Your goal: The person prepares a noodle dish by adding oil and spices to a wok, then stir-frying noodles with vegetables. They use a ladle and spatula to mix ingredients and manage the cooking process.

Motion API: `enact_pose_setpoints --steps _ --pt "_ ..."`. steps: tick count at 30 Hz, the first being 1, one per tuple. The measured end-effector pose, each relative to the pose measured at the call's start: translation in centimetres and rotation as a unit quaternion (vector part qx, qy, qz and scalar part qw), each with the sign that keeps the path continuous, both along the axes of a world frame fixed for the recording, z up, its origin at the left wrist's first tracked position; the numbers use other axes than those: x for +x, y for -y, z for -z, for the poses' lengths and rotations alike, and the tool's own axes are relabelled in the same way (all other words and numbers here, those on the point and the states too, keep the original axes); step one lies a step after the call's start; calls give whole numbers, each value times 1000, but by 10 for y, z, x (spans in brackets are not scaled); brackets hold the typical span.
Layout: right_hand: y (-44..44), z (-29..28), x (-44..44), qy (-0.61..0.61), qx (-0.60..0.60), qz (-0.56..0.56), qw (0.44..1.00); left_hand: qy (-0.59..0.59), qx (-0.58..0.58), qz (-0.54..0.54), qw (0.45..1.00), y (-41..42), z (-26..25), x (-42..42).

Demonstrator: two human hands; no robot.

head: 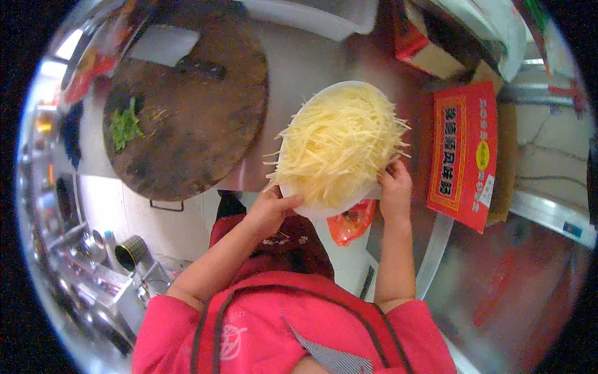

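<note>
A white plate (pixel 314 210), apparently oval, carries a high heap of pale yellow shredded vegetable (pixel 343 135), which looks like potato. Some strips stick out past its rim. My left hand (pixel 271 210) grips the near left edge, thumb on top and fingers mostly hidden beneath. On the right side my right hand (pixel 396 189) holds the rim, its fingertips close to the strips. Left of the plate lies a round wooden chopping block (pixel 201 131). A cleaver (pixel 166 44) rests across its far part, and a small pile of chopped green leaves (pixel 125 128) sits near its left edge.
A red cardboard box (pixel 462 154) bearing writing stands to the right. Beyond the plate is a white plastic tub (pixel 322 21) on the metal counter (pixel 299 61). Below the plate shows a red plastic bag (pixel 352 224). Metal kitchen equipment (pixel 112 290) fills the lower left.
</note>
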State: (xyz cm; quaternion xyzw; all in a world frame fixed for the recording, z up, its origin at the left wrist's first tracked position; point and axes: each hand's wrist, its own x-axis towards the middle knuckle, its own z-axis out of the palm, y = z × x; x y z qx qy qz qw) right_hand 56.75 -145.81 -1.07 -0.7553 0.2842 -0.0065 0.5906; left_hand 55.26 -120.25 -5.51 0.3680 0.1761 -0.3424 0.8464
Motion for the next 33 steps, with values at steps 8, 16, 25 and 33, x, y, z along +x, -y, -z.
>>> enact_pose_setpoints --steps 8,16,25,33 --pt "-111 -98 9 85 47 -152 984 47 -85 -87 991 -121 -96 -39" --pt "-328 -129 21 125 100 -437 885 153 -268 -347 885 -278 -117 -128" --pt "-644 -120 -3 35 160 -631 758 157 -155 -587 779 -499 -147 -236" --pt "-890 -136 -52 -41 288 -729 619 183 -45 -761 621 -626 -143 -290"
